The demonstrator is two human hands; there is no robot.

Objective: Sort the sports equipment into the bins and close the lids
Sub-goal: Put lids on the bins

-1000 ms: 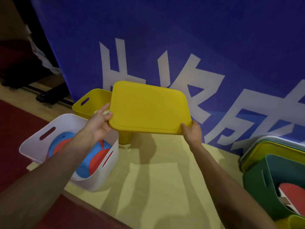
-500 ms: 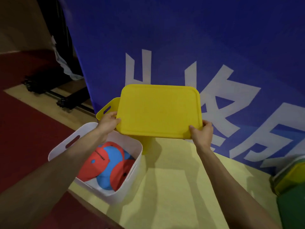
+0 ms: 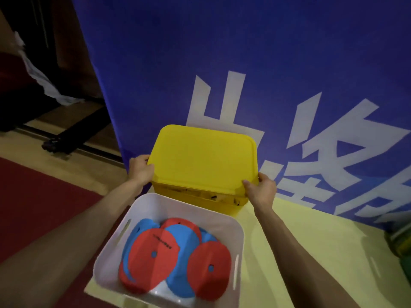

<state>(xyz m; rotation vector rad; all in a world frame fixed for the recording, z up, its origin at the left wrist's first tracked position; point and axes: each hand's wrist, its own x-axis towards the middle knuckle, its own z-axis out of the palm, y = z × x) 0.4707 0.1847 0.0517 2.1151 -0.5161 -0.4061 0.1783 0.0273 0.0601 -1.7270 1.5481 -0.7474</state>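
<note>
1. Behind everything hangs a big blue banner (image 3: 244, 52) with white signs on it. It stands on a pale yellow floor (image 3: 300, 241), and a dark red mat (image 3: 40, 207) lies on the left.
2. Two bins are easy to see: one yellow bin (image 3: 222, 202) far, right by the banner, and one white bin (image 3: 155, 207) near, just in front of it. They are so close that I cannot tell if they touch.
3. One yellow lid (image 3: 202, 156) sits over the yellow bin. It is smooth hard plastic, a flat shape with four round corners and a small raised edge. Its long side runs left to right.
4. The lid is tipped a bit: a thin dark gap shows under its near edge, so it is not shut all the way down.
5. The left hand (image 3: 140, 168) holds the lid's left edge, fingers curled over it.
6. The right hand (image 3: 261, 190) pinches the lid's near right corner, thumb on top.
7. The white bin is smooth plastic with round corners and long slot holes in its sides. It has no lid on.
8. Inside it lie flat round discs (image 3: 155, 254), red ones and blue ones, piled on each other. About three red and three blue show, but the pile hides some. Two red ones have a small hole in the middle.
9. At the far right edge, a bit of something green and yellow (image 3: 400, 241) shows, too blurry to name.
</note>
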